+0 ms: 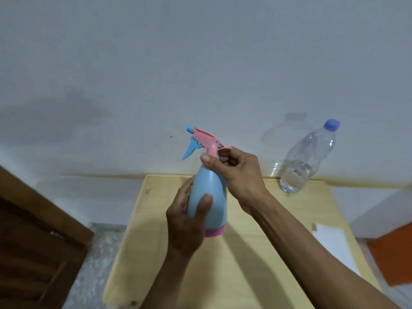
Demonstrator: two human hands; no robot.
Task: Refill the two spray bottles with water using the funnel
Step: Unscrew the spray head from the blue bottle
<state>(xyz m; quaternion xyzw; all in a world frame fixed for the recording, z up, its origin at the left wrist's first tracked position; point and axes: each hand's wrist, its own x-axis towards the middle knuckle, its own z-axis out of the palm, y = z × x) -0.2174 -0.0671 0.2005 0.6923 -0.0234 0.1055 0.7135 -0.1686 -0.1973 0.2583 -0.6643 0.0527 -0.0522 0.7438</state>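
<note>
1. Both forearms reach up from the bottom edge; the left hand (186, 221) is wrapped around the body of the blue spray bottle (208, 197).
2. This bottle is opaque smooth plastic, pear-shaped, with a pink base, upright above the pale wooden table (138, 253).
3. Its pink sprayer head (206, 139) has a blue trigger and nozzle; the right hand (237, 172) pinches the neck below it.
4. Right of the right hand, a clear ribbed water bottle (306, 159) with a blue cap is about one third full.
5. No label can be read.
</note>
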